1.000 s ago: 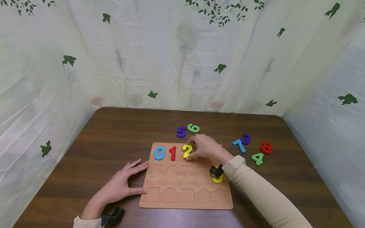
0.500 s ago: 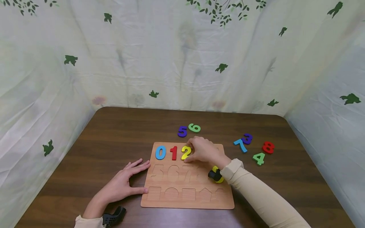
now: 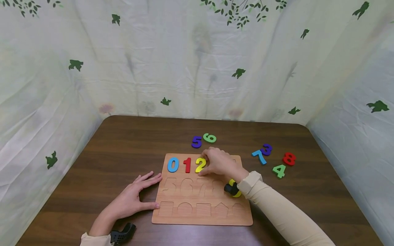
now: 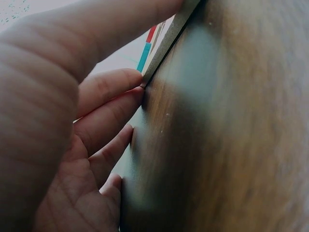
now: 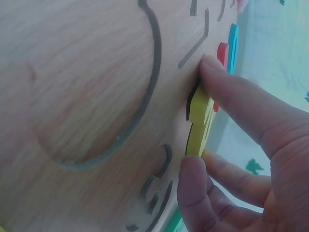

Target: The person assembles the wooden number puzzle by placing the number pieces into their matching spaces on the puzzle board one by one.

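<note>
A wooden number-puzzle board lies on the table. My right hand pinches a yellow number 2 in the board's top row. In the right wrist view, the thumb and index finger hold opposite ends of that yellow 2 against the board. Left of it sit a blue 0 and a red 1. My left hand rests at the board's left edge, its fingers extended and the thumb touching the edge. Whether the 2 lies fully in its recess is hidden.
Beneath the right wrist's black camera, a partly hidden yellow number lies on the board. Behind the board are a purple 5 and green 6. Rightward lie a blue 7, purple 3, red 8 and green 4.
Over the first half second my right hand shifted the yellow 2 slightly left and nearer on the board. Since then it has stayed almost still. The left hand keeps its place.
</note>
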Action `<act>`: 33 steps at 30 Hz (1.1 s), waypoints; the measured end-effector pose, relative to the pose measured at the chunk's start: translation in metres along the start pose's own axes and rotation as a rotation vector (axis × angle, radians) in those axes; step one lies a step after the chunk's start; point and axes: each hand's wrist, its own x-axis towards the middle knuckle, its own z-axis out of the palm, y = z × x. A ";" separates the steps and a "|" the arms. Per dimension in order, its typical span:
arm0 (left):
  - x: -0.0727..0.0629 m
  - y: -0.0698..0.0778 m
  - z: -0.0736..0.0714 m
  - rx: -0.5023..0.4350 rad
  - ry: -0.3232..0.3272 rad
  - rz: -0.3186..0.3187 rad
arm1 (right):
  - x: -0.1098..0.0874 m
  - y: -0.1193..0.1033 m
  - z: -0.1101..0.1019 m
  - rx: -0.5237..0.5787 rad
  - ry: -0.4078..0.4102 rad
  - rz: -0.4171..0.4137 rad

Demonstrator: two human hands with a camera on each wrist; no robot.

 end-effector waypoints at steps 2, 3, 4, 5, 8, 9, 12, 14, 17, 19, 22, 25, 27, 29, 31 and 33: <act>0.000 0.000 0.000 0.001 0.000 0.003 | 0.000 0.000 -0.001 0.004 -0.001 -0.001; 0.000 0.000 0.000 0.001 0.000 0.003 | 0.000 0.000 -0.001 0.008 -0.002 -0.003; 0.000 0.000 0.000 0.001 -0.001 0.004 | 0.000 0.000 -0.001 0.012 -0.002 -0.004; 0.000 0.000 0.000 -0.001 0.000 0.006 | 0.000 0.000 -0.001 0.014 -0.003 -0.005; 0.001 0.000 -0.001 -0.004 0.000 0.011 | 0.000 0.000 -0.001 0.019 -0.002 -0.010; 0.001 0.000 0.000 -0.005 0.000 0.014 | 0.000 0.000 -0.001 0.018 -0.002 -0.011; 0.001 0.000 0.000 -0.009 0.001 0.020 | 0.000 0.000 -0.002 0.018 -0.001 -0.015; 0.001 0.000 0.000 -0.008 0.001 0.021 | -0.001 0.001 -0.002 0.016 0.001 -0.016; 0.000 0.000 0.000 -0.007 0.000 0.016 | -0.001 0.003 -0.004 0.018 0.008 -0.013; 0.000 0.001 0.000 -0.008 -0.004 0.011 | -0.002 0.004 -0.006 0.020 0.017 -0.003; 0.000 0.002 0.000 -0.010 -0.008 -0.001 | -0.003 0.007 -0.011 0.019 0.029 0.018; 0.000 0.002 0.000 -0.008 -0.007 -0.002 | -0.004 0.010 -0.017 0.029 0.037 0.053; 0.000 0.002 0.000 -0.006 -0.005 0.001 | -0.004 0.013 -0.021 0.045 0.043 0.080; 0.000 0.002 0.000 -0.004 -0.004 0.004 | -0.005 0.017 -0.024 0.059 0.053 0.093; 0.000 0.002 0.000 -0.005 -0.004 0.005 | -0.005 0.022 -0.027 0.070 0.065 0.102; 0.001 0.002 0.000 -0.006 -0.006 0.006 | -0.007 0.028 -0.032 0.077 0.077 0.100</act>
